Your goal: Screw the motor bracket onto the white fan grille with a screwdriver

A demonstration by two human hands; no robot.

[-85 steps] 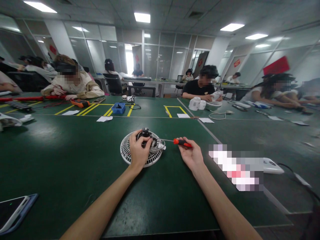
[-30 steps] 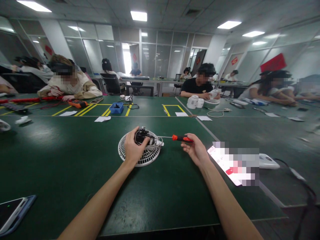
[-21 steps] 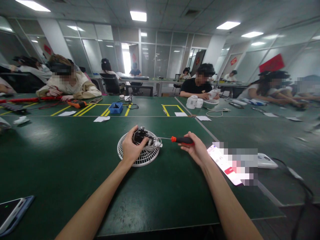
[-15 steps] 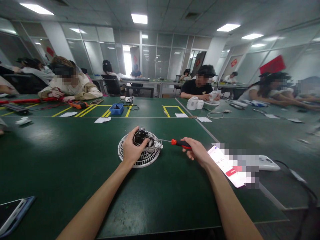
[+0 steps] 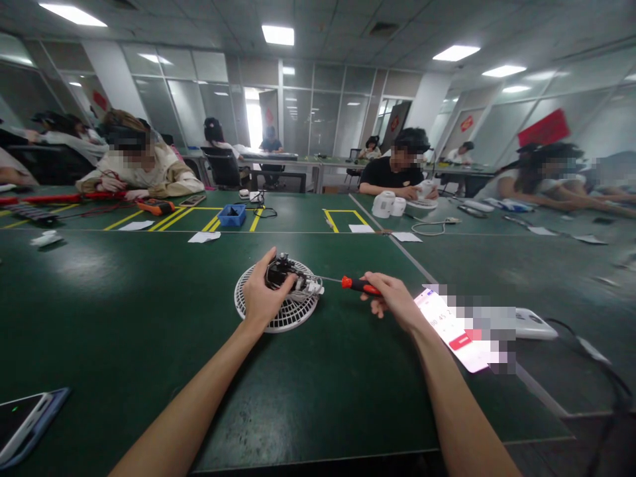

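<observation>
My left hand is closed around a dark motor assembly with wires and small white parts. The assembly rests on a round white fan grille lying flat on the green table. In my right hand is a screwdriver with a red and black handle. Its shaft points left, and the tip reaches the right side of the motor assembly; the exact contact point is too small to make out.
A lit phone lies right of my right forearm, by a white device with a cable. Another phone is at the near left. A blue bin and paper slips lie farther back. People sit across the table.
Both hands hold nearly the same pose, with the screwdriver still against the motor assembly. At the far left edge, part of a person has moved out of view.
</observation>
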